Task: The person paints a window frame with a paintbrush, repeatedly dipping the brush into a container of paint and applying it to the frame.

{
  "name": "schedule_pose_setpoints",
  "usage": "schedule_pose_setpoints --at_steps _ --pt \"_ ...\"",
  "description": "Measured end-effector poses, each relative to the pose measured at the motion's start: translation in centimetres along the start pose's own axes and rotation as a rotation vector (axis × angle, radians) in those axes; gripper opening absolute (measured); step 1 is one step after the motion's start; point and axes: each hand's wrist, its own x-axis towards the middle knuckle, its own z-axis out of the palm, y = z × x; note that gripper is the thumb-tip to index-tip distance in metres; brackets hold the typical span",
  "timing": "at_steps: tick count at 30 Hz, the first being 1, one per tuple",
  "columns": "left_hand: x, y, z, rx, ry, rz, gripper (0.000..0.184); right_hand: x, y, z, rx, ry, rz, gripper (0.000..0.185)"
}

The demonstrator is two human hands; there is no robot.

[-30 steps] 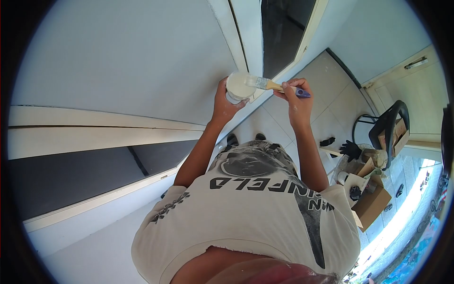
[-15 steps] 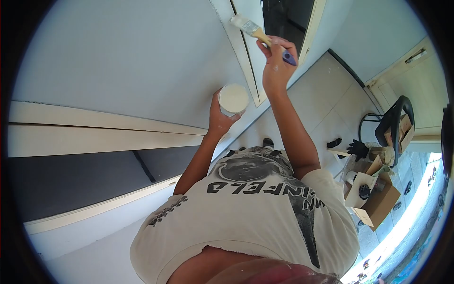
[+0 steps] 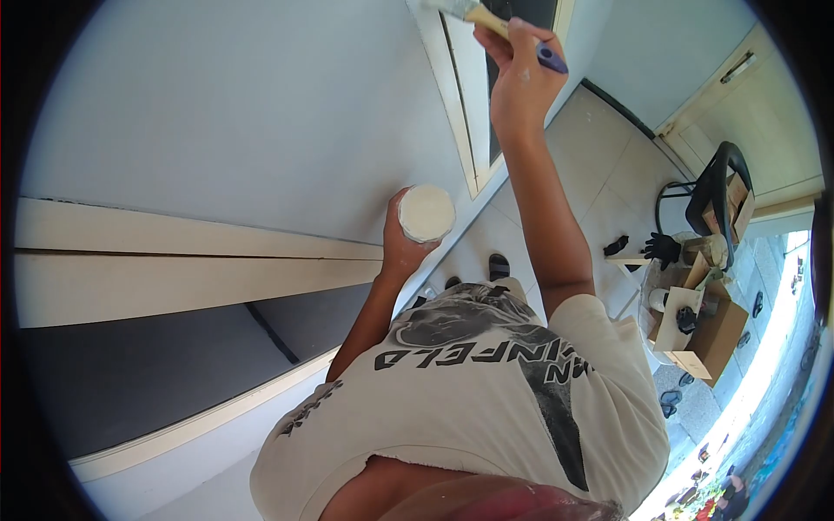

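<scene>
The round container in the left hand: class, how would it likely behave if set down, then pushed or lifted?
The container may feel fairly heavy for its size, as pale contents appear to nearly fill it. With its top open, a sharp push could probably slop them out. If knocked onto its side, its round shape suggests it might roll.

The top edge is cutting off your brush (image 3: 488, 19) above the cup (image 3: 426, 214).
Its bristles (image 3: 435, 4) are blurring; the cup is hiding some fingers of your left hand (image 3: 400, 241); well right of the cup, a box (image 3: 723, 334) is holding items too small to identify.
</scene>
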Motion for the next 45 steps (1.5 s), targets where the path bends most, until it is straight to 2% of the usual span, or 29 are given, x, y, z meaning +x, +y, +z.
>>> schedule_pose_setpoints --at_steps 2,4,8,9,11,12,14,19,23,27,30,33,35,38,39,44,45 --pt "-0.3 -0.1 -0.4 -0.020 -0.004 -0.005 0.093 0.0 -0.3 1.5 0.089 -0.052 -0.131 0.015" --pt "-0.3 0.0 -0.7 -0.006 -0.029 0.010 0.095 -1.6 2.1 -0.5 0.083 -0.035 -0.153 0.014" --pt "-0.2 -0.2 -1.4 0.001 -0.021 0.028 0.094 -7.3 6.7 -8.0 -0.180 0.187 0.061 0.013" --pt "-0.2 -0.5 -1.6 -0.026 -0.034 -0.012 0.098 -8.2 6.8 -9.3 -0.182 0.189 0.054 0.013" --pt "-0.1 -0.9 -1.8 -0.054 -0.049 -0.040 0.102 -8.6 6.1 -10.1 -0.321 0.342 0.293 0.013" --pt "-0.1 -1.1 -1.8 -0.068 -0.050 -0.040 0.102 -7.8 6.3 -10.1 -0.319 0.342 0.282 0.013" --pt "-0.1 -1.2 -1.8 -0.081 -0.054 -0.042 0.102 -5.3 4.5 -6.7 -0.285 0.170 0.164 0.014" --pt "0.5 -0.8 -1.5 -0.106 -0.073 -0.041 0.102 -0.3 -0.9 2.3 0.120 -0.017 -0.104 0.015" --pt "1.0 -0.7 -1.6 -0.103 -0.070 -0.008 0.102 -2.8 4.0 -1.9 0.130 0.028 -0.058 0.011" --pt "0.9 -0.7 -1.7 -0.084 -0.078 -0.025 0.102 -8.3 6.6 -8.4 -0.172 0.270 0.148 0.011" --pt "1.0 -0.4 -1.9 -0.084 -0.078 -0.014 0.102 -7.4 5.9 -9.0 -0.294 0.289 0.238 0.011" --pt "1.1 -0.9 -1.7 -0.099 -0.076 0.004 0.101 -2.9 1.8 -2.9 -0.160 0.142 0.084 0.012" --pt "1.2 -0.9 -1.6 -0.100 -0.078 0.008 0.101 -0.2 -1.2 1.6 0.046 0.006 -0.067 0.013" --pt "1.6 -0.3 -1.3 -0.039 -0.047 0.090 0.095 2.1 -2.0 3.9 0.216 -0.103 -0.120 0.007" --pt "1.7 -0.1 -1.2 -0.053 -0.043 0.092 0.095 1.6 -1.8 4.3 0.116 -0.144 -0.257 0.014" --pt "1.7 0.5 -1.2 -0.093 -0.048 0.032 0.101 -4.4 4.6 -4.1 -0.192 0.059 -0.111 0.012" --pt "1.7 0.5 -1.2 -0.098 -0.043 0.019 0.101 -5.8 5.5 -6.2 -0.203 0.122 -0.014 0.012"
